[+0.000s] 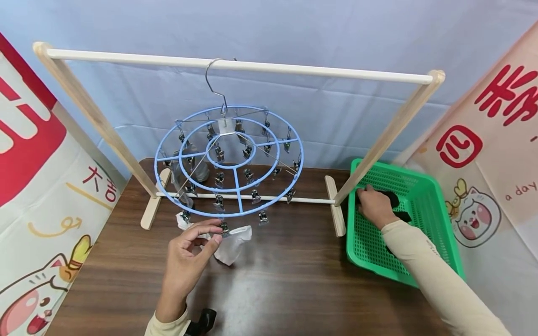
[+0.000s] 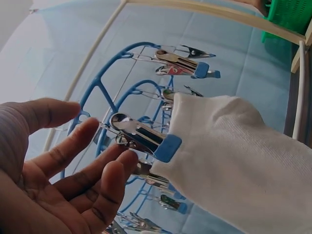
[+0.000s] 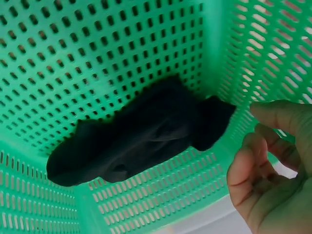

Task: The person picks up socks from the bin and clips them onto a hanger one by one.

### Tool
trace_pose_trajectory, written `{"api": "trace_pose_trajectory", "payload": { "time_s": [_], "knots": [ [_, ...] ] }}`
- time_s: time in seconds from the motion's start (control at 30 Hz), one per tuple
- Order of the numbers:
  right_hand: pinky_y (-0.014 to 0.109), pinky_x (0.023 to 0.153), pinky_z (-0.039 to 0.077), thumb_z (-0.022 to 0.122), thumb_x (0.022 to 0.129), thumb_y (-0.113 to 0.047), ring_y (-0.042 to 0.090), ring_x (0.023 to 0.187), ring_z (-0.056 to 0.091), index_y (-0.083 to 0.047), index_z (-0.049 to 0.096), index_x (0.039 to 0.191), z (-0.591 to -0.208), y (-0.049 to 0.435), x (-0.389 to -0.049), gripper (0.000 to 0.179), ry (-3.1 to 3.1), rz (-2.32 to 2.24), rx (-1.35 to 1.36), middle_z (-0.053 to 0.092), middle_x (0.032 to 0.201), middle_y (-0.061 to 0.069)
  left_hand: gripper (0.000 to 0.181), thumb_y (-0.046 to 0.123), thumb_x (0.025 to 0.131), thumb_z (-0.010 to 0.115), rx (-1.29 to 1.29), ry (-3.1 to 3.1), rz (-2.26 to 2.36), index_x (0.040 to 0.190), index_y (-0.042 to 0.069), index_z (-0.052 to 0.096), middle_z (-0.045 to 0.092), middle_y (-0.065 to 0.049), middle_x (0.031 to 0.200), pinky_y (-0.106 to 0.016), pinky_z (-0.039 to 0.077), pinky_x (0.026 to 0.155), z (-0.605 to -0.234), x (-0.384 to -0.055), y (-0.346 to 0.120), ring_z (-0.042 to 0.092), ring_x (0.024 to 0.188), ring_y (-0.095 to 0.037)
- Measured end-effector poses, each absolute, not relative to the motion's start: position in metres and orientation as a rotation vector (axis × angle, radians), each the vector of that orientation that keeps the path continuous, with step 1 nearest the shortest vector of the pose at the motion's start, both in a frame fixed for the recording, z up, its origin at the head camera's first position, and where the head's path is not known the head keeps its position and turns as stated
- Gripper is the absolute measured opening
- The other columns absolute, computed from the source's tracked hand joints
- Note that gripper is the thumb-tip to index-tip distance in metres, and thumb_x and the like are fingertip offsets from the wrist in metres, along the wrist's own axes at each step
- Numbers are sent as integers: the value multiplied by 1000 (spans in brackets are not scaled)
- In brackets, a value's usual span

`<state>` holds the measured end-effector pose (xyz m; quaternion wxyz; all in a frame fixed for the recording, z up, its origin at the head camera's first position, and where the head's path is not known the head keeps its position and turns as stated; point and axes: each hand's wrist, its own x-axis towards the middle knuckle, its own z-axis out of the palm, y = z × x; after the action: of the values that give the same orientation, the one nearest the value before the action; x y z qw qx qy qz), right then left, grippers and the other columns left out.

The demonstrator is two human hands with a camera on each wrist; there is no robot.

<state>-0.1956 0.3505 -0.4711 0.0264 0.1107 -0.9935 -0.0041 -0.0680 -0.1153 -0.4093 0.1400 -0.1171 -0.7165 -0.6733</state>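
Observation:
My left hand (image 1: 187, 256) is at the front of a round blue clip hanger (image 1: 240, 213), beside a white sock (image 1: 233, 245). The left wrist view shows a metal clip with blue tips (image 2: 146, 139) biting the sock's cuff. Relaxed fingers of the left hand (image 2: 73, 170) lie close around that clip, thumb apart from it. My right hand (image 1: 375, 205) reaches into a green basket (image 1: 437, 196) at the right. Black socks (image 3: 136, 136) lie bunched there, and the loosely bent fingers of the right hand (image 3: 273, 161) are just beside them, holding nothing.
The hanger hooks over the white bar (image 1: 319, 70) of a wooden stand, whose right foot (image 1: 335, 205) is close to the basket. Greyish socks (image 1: 199, 168) hang at its left side. Several clips dangle from its rings above the brown table (image 1: 286, 289).

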Motion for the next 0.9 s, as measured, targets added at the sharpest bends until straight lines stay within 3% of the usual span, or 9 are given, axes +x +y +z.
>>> {"api": "trace_pose_trajectory", "payload": {
  "time_s": [0.17, 0.33, 0.53, 0.9],
  "knots": [
    [39, 40, 41, 63, 88, 1, 25, 52, 47, 11, 57, 106, -483, 357, -203, 22, -3022, -104, 388, 49, 95, 31, 6, -13, 84, 65, -272, -1992, -1987, 87, -8, 68, 69, -16, 92, -21, 49, 65, -409, -66, -115, 64, 83, -15],
    [38, 42, 43, 62, 89, 1, 24, 53, 48, 12, 58, 112, -492, 362, -208, 25, -3040, -170, 412, 52, 100, 30, 6, -16, 85, 61, -365, -1869, -2077, 85, -11, 65, 69, -14, 80, -21, 51, 64, -406, -62, -110, 66, 72, -17],
    [36, 41, 43, 61, 90, 5, 21, 49, 47, 13, 59, 116, -500, 365, -210, 27, -3052, -238, 425, 55, 102, 30, 10, -14, 87, 61, -440, -1909, -2092, 90, -7, 67, 70, -16, 82, -24, 53, 64, -404, -58, -92, 67, 73, -18],
    [37, 37, 43, 60, 91, 4, 21, 45, 46, 11, 60, 120, -518, 372, -217, 30, -3049, -299, 363, 53, 110, 36, 22, -5, 88, 65, -496, -2039, -1983, 109, 3, 68, 71, -7, 101, -28, 54, 68, -409, -63, -64, 67, 87, -18]
  ]
}}
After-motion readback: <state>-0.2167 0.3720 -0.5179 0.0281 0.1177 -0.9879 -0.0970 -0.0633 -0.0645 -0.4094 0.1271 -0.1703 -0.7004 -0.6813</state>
